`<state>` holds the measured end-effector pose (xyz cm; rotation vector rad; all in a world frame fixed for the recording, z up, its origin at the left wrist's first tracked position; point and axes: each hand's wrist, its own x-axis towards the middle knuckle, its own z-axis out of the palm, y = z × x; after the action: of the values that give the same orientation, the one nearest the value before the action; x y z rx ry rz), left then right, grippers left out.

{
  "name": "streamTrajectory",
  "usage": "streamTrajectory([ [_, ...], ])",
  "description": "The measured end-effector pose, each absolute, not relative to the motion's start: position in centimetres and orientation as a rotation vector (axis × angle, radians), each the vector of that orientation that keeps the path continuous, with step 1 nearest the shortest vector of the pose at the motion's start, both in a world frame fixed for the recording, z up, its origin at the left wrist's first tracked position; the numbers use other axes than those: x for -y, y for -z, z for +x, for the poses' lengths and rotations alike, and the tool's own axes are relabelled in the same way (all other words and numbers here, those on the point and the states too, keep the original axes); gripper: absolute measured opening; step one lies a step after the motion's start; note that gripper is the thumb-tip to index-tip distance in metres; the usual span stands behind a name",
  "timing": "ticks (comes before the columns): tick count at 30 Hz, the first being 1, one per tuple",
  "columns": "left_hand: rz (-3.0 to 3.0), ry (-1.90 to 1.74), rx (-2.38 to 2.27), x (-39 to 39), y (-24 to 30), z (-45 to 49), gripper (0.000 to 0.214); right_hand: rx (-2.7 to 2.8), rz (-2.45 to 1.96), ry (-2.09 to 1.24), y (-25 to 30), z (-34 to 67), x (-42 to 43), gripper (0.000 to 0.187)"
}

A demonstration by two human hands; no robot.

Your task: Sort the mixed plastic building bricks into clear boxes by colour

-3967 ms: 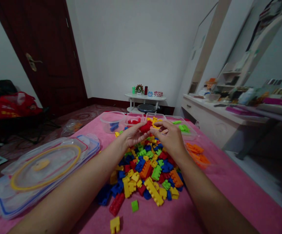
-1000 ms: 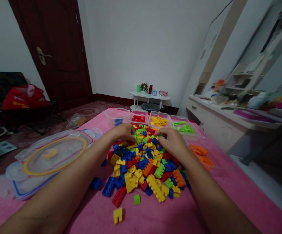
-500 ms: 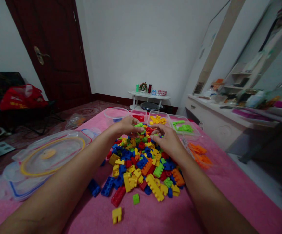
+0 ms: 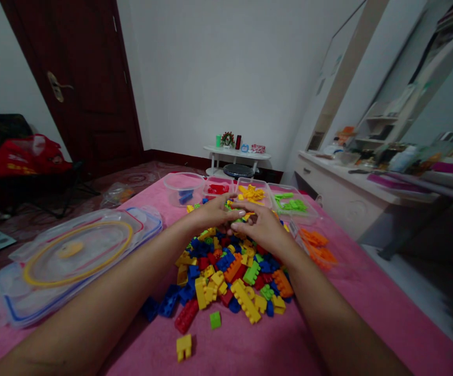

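My left hand (image 4: 216, 213) and my right hand (image 4: 263, 225) meet over the far part of a heap of toy building blocks (image 4: 226, 261). The left fingers curl in toward the thumb, and whatever lies between them is hidden. On the right hand the fingers are bent, with a gap between thumb and forefinger and no held piece visible. Blue, yellow, red, green and orange blocks make up the heap. Nearer me lie a loose yellow block (image 4: 184, 347) and a small green block (image 4: 215, 319).
Beyond the heap stand a round clear tub (image 4: 171, 196) with blue pieces and clear boxes of red pieces (image 4: 216, 189), yellow pieces (image 4: 252, 194) and green pieces (image 4: 294, 204). Orange pieces (image 4: 320, 253) lie in a box at right. Stacked lids (image 4: 105, 261) cover the left of the pink cloth (image 4: 367, 308).
My hands have come closer together, fingertips now overlapping. The green piece seen by my left fingers is no longer visible. The view has shifted slightly.
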<state>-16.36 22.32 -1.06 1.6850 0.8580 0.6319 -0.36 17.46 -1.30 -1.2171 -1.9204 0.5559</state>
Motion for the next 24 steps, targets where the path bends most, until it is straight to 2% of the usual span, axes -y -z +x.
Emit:
streamTrajectory([
  [3, 1.69, -0.582, -0.836, -22.1, 1.3, -16.1, 0.094, 1.984, -1.162, -0.554, 1.5, -0.4, -17.5, 0.033],
  [6, 1.701, -0.564, -0.862, -21.5, 0.8, -16.0, 0.09, 1.977, -1.158, -0.56, 1.4, -0.3, -17.5, 0.03],
  [14, 1.544, -0.857, -1.024, -22.8, 0.0, -17.0, 0.055, 1.38, -1.36, -0.546, -0.9, 4.8, -20.6, 0.035],
  [18, 1.564, -0.949, -1.131, -24.5, 1.2, -17.7, 0.034, 1.102, -1.609, -0.536, -1.7, 9.0, -24.5, 0.028],
  [21, 1.696, -0.969, -1.188, -25.8, 2.6, -17.9, 0.028, 1.011, -1.696, -0.528, -1.8, 11.3, -26.7, 0.023],
  [24, 1.84, -0.977, -1.228, -26.8, 3.6, -18.1, 0.028, 0.99, -1.716, -0.515, -1.7, 12.9, -27.8, 0.026],
])
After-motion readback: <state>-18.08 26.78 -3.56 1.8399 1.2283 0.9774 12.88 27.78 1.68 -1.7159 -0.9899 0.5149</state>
